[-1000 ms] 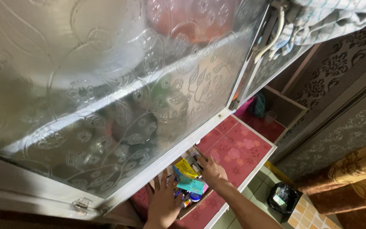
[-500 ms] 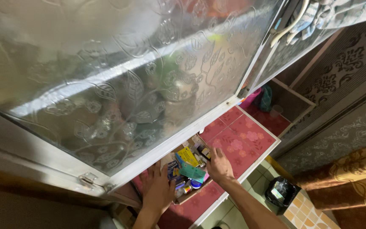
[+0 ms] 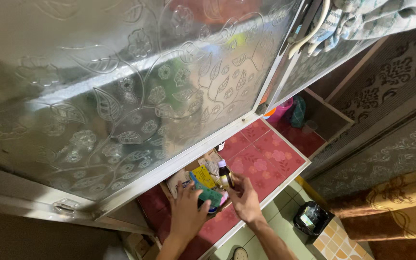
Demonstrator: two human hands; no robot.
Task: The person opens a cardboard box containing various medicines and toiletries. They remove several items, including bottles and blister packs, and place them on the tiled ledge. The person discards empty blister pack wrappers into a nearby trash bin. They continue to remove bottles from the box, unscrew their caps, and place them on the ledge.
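Note:
A shallow cardboard box (image 3: 175, 180) of small packets and bottles sits on the red floral cabinet shelf (image 3: 266, 159). My right hand (image 3: 243, 200) holds a small brown bottle with a pale cap (image 3: 224, 174) upright just above the box. My left hand (image 3: 187, 212) rests on the box's near side, fingers over a teal packet (image 3: 210, 194) beside a yellow packet (image 3: 201, 175). The frosted glass door (image 3: 136, 82) with leaf patterns hangs above and hides the back of the box.
A white handle (image 3: 309, 30) with a cloth (image 3: 376, 14) draped over it is at top right. Pink and teal containers (image 3: 289, 110) stand at the shelf's back. A black bin (image 3: 310, 219) sits on the tiled floor, next to patterned fabric (image 3: 396, 202).
My right hand has lifted a small brown bottle out of the box. My left hand has shifted onto the packets at the box's near side. The view has moved slightly.

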